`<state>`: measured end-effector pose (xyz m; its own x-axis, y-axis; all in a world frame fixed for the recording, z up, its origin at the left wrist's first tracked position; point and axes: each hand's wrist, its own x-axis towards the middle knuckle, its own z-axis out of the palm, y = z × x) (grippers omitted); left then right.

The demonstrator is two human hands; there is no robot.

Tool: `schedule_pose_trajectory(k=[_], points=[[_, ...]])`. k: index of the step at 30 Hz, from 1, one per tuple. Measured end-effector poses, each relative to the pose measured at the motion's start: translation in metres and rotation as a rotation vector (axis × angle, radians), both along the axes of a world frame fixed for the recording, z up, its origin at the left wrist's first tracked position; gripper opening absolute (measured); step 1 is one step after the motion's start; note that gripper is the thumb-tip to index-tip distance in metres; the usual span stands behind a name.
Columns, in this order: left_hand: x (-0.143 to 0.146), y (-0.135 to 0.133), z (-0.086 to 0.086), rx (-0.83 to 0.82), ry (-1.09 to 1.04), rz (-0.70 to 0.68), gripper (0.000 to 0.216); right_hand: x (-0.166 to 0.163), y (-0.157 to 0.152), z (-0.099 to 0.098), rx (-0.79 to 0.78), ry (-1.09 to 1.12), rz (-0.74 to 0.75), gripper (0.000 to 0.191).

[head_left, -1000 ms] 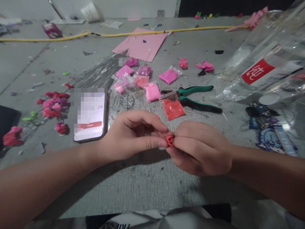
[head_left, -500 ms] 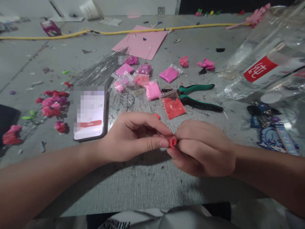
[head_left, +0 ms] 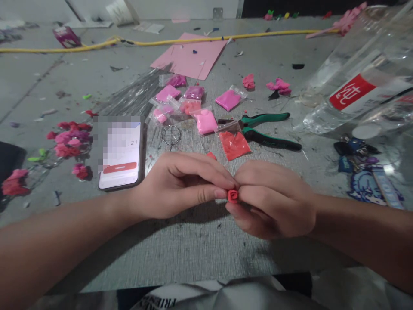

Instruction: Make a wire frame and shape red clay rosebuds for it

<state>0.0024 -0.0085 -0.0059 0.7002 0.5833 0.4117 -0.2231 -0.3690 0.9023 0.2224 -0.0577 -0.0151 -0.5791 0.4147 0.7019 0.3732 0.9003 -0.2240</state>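
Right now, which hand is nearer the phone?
Left. The left hand sits just right of the phone; the right hand is farther right, past it. Both pinch the red bud.

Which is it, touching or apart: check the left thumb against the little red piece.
Touching. The head view shows the left hand pressing its thumb tip against the little red piece, with no gap; the right hand pinches it.

Tiny red rose (head_left: 232, 195) between both hands' fingers (head_left: 213, 194)

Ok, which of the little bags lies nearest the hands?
The red-filled bag beside the green-handled pliers; the other bags hold pink or purple and lie farther back.
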Motion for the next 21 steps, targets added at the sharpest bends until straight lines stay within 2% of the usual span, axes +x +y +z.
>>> schedule_pose_trajectory(k=[12,21], points=[[-0.0013,0.0003,0.0024,-0.016,-0.014,-0.044,0.019,-0.0001,-0.0020,-0.0017,0.026,-0.003,-0.041,0.021],[-0.0002,0.0003,-0.0051,-0.136,-0.036,-0.053,0.016,-0.0011,0.0024,-0.0022,-0.038,0.033,0.025,0.025]])
